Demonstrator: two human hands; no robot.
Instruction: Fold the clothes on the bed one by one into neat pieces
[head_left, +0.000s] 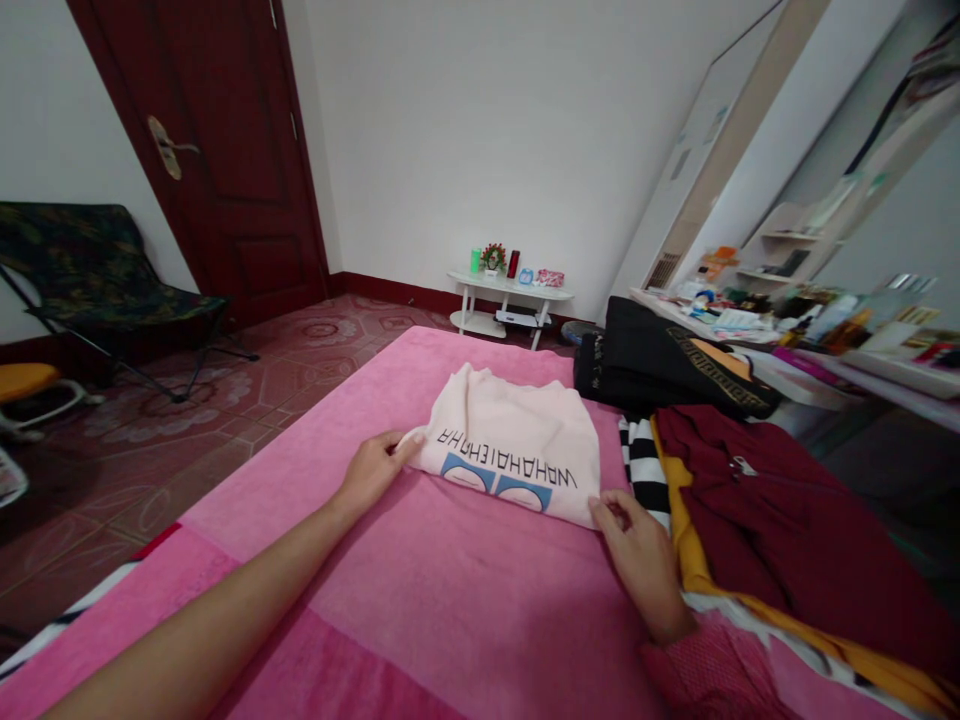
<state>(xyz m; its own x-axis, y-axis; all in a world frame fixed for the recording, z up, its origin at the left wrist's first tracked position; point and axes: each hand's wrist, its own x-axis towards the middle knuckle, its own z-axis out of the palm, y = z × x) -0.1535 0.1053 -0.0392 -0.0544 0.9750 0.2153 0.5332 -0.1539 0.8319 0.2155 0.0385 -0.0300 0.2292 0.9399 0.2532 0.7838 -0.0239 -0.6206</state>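
A folded pale pink T-shirt (517, 440) with dark lettering and blue shapes lies on a pink blanket (450, 600). My left hand (373, 470) pinches the shirt's near left corner, fingers closed on the cloth. My right hand (637, 560) pinches the near right corner, fingers curled round the edge. Both hands rest on the blanket.
Right of the shirt lie a striped cloth (646, 465), a yellow cloth, a maroon garment (772, 520) and a black folded garment (667, 365). A cluttered counter (840, 350) runs on the right. A folding chair (90, 280), a dark red door (217, 150) and a small white table (510, 295) stand beyond.
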